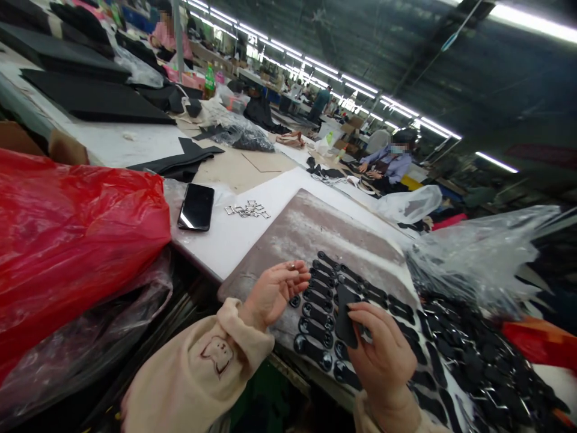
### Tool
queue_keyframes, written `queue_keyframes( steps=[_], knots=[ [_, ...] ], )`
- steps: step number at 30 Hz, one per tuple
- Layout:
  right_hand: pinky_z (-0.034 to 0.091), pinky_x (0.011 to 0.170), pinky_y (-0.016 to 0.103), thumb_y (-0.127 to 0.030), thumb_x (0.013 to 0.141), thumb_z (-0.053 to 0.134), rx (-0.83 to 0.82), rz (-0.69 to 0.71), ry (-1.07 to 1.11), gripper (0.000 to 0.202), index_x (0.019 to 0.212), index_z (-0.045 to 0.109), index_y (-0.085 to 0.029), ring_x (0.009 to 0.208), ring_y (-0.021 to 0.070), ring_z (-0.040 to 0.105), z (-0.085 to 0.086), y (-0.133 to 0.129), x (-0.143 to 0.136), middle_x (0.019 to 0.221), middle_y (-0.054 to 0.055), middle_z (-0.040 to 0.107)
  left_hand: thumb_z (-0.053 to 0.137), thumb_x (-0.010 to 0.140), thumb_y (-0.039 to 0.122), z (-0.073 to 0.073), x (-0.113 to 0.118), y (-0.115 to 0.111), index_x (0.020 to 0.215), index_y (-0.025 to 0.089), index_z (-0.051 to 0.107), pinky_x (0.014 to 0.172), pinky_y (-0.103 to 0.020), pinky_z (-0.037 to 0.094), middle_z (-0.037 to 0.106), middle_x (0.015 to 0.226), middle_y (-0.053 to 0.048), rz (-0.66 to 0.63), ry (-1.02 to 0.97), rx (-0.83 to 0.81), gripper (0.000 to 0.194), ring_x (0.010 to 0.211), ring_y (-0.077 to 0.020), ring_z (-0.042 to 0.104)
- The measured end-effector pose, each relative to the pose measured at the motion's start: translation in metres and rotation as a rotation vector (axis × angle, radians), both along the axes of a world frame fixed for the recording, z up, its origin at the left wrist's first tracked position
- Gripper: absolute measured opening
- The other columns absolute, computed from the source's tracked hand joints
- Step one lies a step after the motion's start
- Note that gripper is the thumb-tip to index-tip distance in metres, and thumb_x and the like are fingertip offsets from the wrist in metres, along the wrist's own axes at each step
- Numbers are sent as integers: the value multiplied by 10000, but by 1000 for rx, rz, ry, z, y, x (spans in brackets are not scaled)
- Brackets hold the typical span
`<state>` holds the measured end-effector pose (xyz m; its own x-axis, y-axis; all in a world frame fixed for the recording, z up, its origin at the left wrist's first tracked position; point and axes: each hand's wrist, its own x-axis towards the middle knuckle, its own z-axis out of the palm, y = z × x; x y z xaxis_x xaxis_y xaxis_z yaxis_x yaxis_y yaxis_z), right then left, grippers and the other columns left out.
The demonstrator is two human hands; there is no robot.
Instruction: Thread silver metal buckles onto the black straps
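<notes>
My right hand (383, 355) pinches a flat black strap piece (345, 319) between thumb and fingers, holding it above rows of similar pieces. My left hand (279, 291) is half turned up with fingers loosely stretched, just left of the rows. A small dark spot shows on one of its fingers; I cannot make out what it is. The black strap tabs (314, 331), narrow in the middle with rounded, shiny wet-looking ends, lie side by side on a grey-brown board (265, 258). Some tabs are hidden behind my right hand.
Rectangular metal buckles (249, 209) lie beside a phone (196, 207) on the white table. A red plastic bag (76, 240) bulges at the left. At the right are a heap of black straps with metal fittings (487, 367) and clear plastic (487, 252). A co-worker (390, 159) sits farther back.
</notes>
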<state>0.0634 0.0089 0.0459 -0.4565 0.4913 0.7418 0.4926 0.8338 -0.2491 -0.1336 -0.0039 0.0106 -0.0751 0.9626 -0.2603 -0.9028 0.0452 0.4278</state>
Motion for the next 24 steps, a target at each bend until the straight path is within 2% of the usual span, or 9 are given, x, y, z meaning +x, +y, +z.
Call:
queue_keyframes(
  steps=[3, 6, 8, 10, 14, 17, 19, 22, 24],
  knots=[
    [552, 703, 306, -195, 764, 718, -455, -107, 357, 163, 895, 623, -208, 742, 185, 663, -4, -3, 11, 842, 20, 667, 608, 751, 114, 1, 28, 3, 940, 95, 660, 565, -162, 491, 620, 835, -63, -175, 29, 0, 197, 652, -89, 596],
    [556, 586, 239, -260, 741, 750, -966, -62, 833, 225, 895, 592, -213, 622, 150, 669, -8, 1, 22, 737, -24, 660, 645, 740, 156, 1, 54, 5, 993, 112, 657, 486, -137, 417, 583, 773, -29, -328, 74, 50, 257, 575, -56, 529],
    [551, 564, 202, -250, 687, 790, -1158, -9, 1058, 253, 845, 597, -209, 595, 130, 666, -11, 5, 30, 713, -34, 669, 672, 722, 158, 2, 71, 5, 1019, 122, 650, 484, -141, 397, 574, 768, -21, -396, 134, 121, 300, 554, -46, 499],
    [551, 581, 185, -228, 657, 808, -1272, 21, 1167, 256, 826, 617, -204, 624, 121, 667, -15, 9, 39, 747, -23, 685, 691, 716, 173, 3, 88, 5, 1037, 129, 646, 496, -157, 400, 579, 787, -23, -406, 236, 200, 327, 549, -45, 483],
    [520, 567, 169, -229, 710, 774, -1354, 114, 1135, 194, 839, 632, -198, 630, 98, 617, -28, 13, 57, 753, -24, 657, 713, 714, 230, 1, 119, 7, 1023, 134, 652, 494, -188, 397, 604, 768, -24, -298, 502, 255, 329, 535, -63, 474],
    [454, 510, 150, -255, 742, 753, -1336, 114, 998, 164, 769, 609, -182, 553, 75, 535, -36, 16, 73, 638, -47, 573, 694, 735, 254, -6, 134, 11, 810, 115, 655, 485, -194, 382, 569, 654, 0, -240, 618, 224, 162, 522, -71, 465],
    [442, 532, 167, -278, 739, 754, -1289, 70, 885, 181, 795, 606, -192, 573, 85, 525, -40, 19, 84, 645, -48, 561, 678, 748, 250, -11, 140, 14, 712, 118, 623, 482, -196, 379, 535, 590, 16, -249, 646, 204, 147, 507, -72, 458],
    [452, 651, 225, -298, 727, 752, -1133, -19, 685, 241, 919, 635, -213, 720, 136, 557, -41, 21, 102, 801, -10, 617, 674, 749, 235, -15, 146, 18, 695, 124, 615, 472, -198, 385, 512, 548, 27, -290, 676, 181, 138, 489, -73, 451],
    [428, 669, 244, -313, 743, 729, -1044, -64, 566, 195, 885, 658, -200, 750, 154, 545, -41, 21, 113, 828, 9, 625, 685, 739, 227, -15, 151, 20, 707, 121, 628, 465, -197, 397, 515, 558, 25, -321, 687, 183, 125, 490, -73, 455]
  ],
)
